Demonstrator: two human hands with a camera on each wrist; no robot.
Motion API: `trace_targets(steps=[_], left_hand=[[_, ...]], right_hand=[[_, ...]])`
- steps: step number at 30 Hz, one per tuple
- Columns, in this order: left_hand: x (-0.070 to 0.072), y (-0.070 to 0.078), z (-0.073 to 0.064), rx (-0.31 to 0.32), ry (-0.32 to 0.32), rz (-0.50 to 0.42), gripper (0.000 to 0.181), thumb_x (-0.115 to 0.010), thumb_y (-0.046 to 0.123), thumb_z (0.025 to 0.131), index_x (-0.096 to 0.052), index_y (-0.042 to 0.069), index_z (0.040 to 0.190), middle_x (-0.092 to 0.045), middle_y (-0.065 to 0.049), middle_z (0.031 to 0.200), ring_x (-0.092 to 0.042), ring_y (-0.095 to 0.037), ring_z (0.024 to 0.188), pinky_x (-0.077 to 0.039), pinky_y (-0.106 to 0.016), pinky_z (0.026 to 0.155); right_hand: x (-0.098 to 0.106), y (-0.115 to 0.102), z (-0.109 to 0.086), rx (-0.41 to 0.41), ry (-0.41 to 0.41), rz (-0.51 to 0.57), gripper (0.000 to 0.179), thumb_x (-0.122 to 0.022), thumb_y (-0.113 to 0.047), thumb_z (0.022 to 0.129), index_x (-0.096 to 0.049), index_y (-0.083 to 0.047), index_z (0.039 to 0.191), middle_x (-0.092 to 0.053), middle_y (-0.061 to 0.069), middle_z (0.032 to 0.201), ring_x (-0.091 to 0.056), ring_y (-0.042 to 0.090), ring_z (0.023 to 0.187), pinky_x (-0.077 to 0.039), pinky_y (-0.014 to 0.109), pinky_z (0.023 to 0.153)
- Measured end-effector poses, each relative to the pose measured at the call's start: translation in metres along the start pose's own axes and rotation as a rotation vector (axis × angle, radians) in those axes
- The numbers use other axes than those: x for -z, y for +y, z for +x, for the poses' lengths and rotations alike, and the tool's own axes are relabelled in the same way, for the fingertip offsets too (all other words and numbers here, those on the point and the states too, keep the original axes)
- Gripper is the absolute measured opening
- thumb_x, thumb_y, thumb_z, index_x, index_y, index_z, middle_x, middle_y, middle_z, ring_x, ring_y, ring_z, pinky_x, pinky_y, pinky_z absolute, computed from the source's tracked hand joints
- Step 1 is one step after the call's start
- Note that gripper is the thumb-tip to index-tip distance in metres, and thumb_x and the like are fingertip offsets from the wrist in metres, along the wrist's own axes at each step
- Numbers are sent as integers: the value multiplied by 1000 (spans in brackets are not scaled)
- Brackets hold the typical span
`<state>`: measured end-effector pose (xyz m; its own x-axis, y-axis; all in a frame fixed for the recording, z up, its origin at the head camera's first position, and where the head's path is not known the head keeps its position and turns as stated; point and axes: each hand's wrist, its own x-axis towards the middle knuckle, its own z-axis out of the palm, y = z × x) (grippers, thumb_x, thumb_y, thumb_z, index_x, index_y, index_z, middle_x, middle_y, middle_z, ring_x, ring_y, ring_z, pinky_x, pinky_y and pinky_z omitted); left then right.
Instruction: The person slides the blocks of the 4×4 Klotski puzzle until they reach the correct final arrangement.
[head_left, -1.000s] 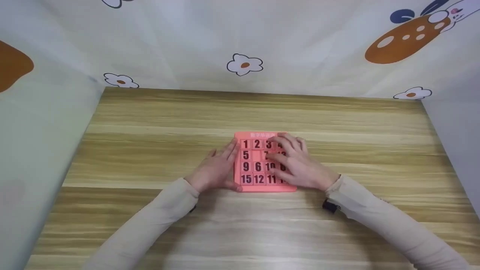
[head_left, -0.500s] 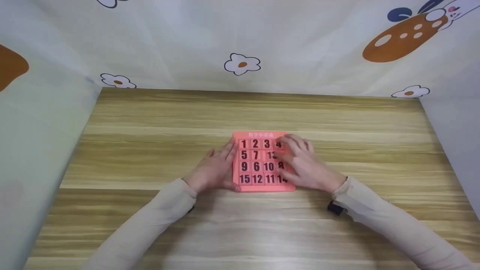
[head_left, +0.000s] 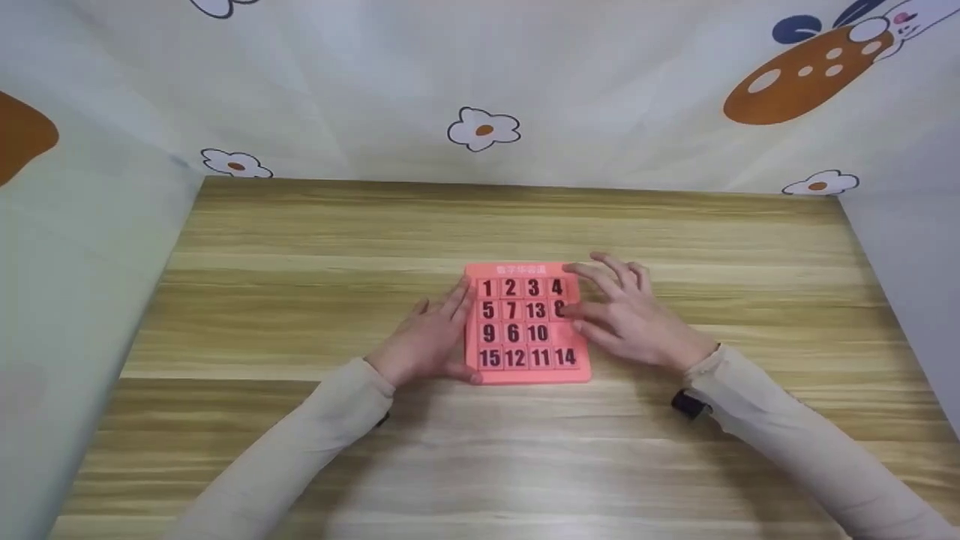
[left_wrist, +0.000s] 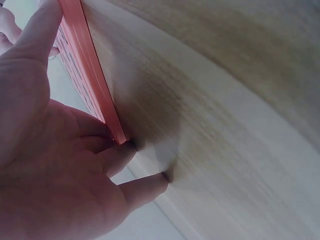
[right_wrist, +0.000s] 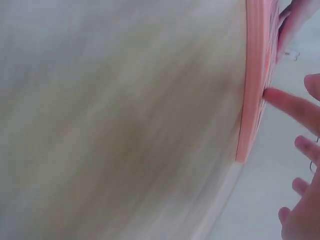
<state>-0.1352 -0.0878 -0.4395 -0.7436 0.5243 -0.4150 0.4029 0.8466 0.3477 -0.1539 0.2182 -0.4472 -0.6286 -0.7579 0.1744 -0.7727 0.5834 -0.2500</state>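
A pink sliding number puzzle (head_left: 529,376) lies flat on the wooden table. My left hand (head_left: 427,341) holds its left side, thumb at the near corner and fingers along the edge towards the far corner. In the left wrist view, some fingertips (left_wrist: 167,177) rest on the table beside the frame. Over the puzzle's right side, my right hand (head_left: 634,322) has spread fingers, and one fingertip meets the 8 tile (head_left: 559,308), partly covering it. Below that tile is the gap (head_left: 561,333), right of the 10 tile (head_left: 538,333). The right wrist view shows one finger (right_wrist: 290,105) touching the puzzle's face.
The wooden table (head_left: 300,247) surrounds the puzzle. A pale cloth wall (head_left: 360,90) with flower and carrot prints rises behind it, and plain side walls stand left and right. A dark wrist device (head_left: 688,403) shows under the right sleeve.
The 7 and 13 tiles have slid left in the second row. The 8 tile has gone up, leaving the gap in the third row. My right hand has shifted right; the left stays put.
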Motion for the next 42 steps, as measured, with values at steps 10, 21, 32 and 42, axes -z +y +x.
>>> trace_targets(steps=[10,21,32,42], left_hand=[[-1,0,0,7,-1,16,125,-73,61,72,1,-1,152,12,-14,158,-2,-31,145,-8,-54,115],[-1,2,1,7,6,29,125,-73,61,72,0,-1,153,10,-15,158,-3,-31,145,-10,-54,115],[-1,0,0,-3,13,20,125,-74,59,72,-1,-3,152,9,-17,159,-8,-34,145,-12,-57,114],[0,2,0,-6,11,28,124,-74,59,73,-1,-2,152,10,-16,158,-6,-33,145,-11,-56,114]], right_hand=[[-2,-14,4,53,10,17,22,-63,-29,90,-77,-13,94,-45,13,143,-27,42,135,-20,66,102],[-9,-17,8,55,-61,86,32,-61,-34,94,-71,-17,119,-34,14,149,-21,37,138,-19,64,104],[-16,-26,28,-30,-126,58,43,-52,-42,98,-59,-23,135,-21,12,156,-12,40,142,-16,65,106],[-10,-28,24,76,-94,29,32,-59,-38,94,-69,-23,121,-28,13,154,-16,39,140,-18,67,105]])
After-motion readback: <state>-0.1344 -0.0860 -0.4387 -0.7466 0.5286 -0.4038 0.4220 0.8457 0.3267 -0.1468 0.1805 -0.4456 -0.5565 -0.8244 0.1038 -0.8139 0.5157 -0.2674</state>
